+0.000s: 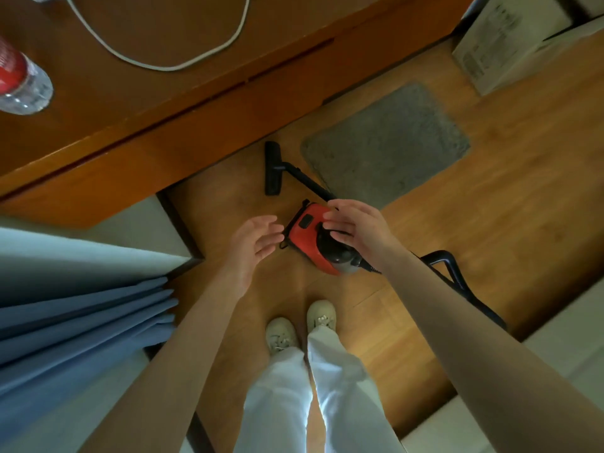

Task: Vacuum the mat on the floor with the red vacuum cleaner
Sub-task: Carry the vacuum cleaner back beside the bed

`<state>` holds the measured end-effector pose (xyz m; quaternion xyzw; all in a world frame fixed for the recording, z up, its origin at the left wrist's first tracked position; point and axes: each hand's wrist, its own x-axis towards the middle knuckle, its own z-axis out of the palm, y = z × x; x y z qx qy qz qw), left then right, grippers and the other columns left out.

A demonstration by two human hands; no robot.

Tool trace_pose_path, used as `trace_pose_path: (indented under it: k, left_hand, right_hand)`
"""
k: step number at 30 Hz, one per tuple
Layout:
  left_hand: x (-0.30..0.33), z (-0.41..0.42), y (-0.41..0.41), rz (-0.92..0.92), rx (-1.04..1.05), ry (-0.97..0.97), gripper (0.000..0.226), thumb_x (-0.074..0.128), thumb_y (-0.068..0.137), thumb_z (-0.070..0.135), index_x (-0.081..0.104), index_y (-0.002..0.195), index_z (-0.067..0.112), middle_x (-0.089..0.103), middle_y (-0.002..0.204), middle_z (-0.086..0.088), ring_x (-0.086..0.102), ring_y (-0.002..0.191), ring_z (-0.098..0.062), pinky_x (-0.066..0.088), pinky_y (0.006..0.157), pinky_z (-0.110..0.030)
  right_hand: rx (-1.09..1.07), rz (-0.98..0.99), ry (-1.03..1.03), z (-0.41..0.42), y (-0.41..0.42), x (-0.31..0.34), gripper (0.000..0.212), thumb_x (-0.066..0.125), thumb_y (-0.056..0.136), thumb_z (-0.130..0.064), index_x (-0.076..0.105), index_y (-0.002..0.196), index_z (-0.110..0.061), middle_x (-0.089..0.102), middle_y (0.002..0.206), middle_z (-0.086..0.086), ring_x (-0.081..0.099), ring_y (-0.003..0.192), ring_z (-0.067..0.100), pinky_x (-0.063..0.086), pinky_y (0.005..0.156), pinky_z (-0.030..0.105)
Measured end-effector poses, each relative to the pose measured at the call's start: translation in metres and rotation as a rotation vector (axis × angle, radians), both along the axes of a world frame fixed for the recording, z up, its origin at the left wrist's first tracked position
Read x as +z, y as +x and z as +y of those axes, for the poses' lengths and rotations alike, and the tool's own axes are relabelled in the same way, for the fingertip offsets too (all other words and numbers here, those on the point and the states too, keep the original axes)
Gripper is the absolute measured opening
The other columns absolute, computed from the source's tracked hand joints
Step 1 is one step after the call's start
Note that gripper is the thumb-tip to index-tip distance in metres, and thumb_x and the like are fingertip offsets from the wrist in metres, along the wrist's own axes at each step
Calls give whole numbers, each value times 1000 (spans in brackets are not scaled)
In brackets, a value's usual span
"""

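A wooden floor (490, 207) fills the middle of the view, with a brown tabletop (163, 103) along the upper left and blue curtains (81, 322) at the lower left. On the floor near the tabletop's edge lies the grey mat (389, 145), flat and bare. Just beside its near corner sits the red vacuum cleaner (313, 238), its black floor head (273, 168) resting on the bare wood left of the mat, its hose (457, 276) looping off to the right. The right hand (359, 227) hovers over the vacuum's body, fingers spread, gripping nothing. The left hand (251, 243) hangs open just left of it, empty. A water bottle (23, 83) and white cable (163, 60) lie on the tabletop
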<state>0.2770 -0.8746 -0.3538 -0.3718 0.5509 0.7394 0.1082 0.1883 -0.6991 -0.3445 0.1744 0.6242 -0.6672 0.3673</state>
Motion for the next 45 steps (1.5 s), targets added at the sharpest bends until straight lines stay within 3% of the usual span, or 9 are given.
trace_pose_path:
  k: [5,13,20,23,31,37,42,45]
  left_hand:
    - [8,24,5,-42,-36,31,24,40,99,16,61,111,16,67,104,-3,64,99,-16,47,92,-29]
    - [23,72,-3,-96,-69,28,21,39,99,13,59,105,15,66,94,0,62,87,-12,46,87,-26]
    - [12,127,-31,-197,-49,10,19,42,97,11,59,107,14,67,95,0,64,87,-11,47,77,-21]
    - [-1,160,-49,-242,30,21,17,45,95,8,57,106,12,65,89,-1,61,80,-10,46,72,-18]
    - [-61,234,-78,-357,471,136,19,44,97,8,61,91,14,68,78,0,64,68,-11,47,61,-20]
    - [-104,246,-87,-426,503,133,23,41,96,3,59,85,14,66,70,0,62,53,-6,43,52,-16]
    - [-153,237,-84,-475,648,236,17,46,95,11,59,85,15,63,80,-3,59,60,-11,42,55,-19]
    - [-186,230,-83,-519,651,248,15,47,95,12,58,85,15,68,70,1,58,64,-13,41,54,-18]
  right_hand:
    - [-47,-5,21,26,10,14,21,44,100,-14,65,98,-15,68,88,5,67,76,14,54,67,22]
    - [-12,-48,85,66,7,20,19,47,99,-14,64,93,-17,67,89,6,66,81,19,54,79,31]
    - [167,-59,164,122,-37,3,19,45,99,-15,60,110,-10,65,87,4,64,76,15,52,77,26]
    - [198,-77,184,153,-63,-11,21,45,99,-14,60,113,-8,65,85,2,63,74,14,52,73,23]
    - [367,-94,269,232,-122,-48,21,45,98,-14,63,111,-12,68,89,1,65,70,10,52,65,16]
    - [404,-176,298,240,-139,-98,23,47,98,-14,62,114,-9,67,88,2,63,71,13,50,69,20]
    - [434,-176,332,229,-136,-146,21,48,97,-12,61,114,-11,68,83,-2,63,68,7,50,63,12]
    - [484,-141,365,221,-131,-180,24,51,95,-8,58,118,-10,65,87,0,61,73,9,48,71,18]
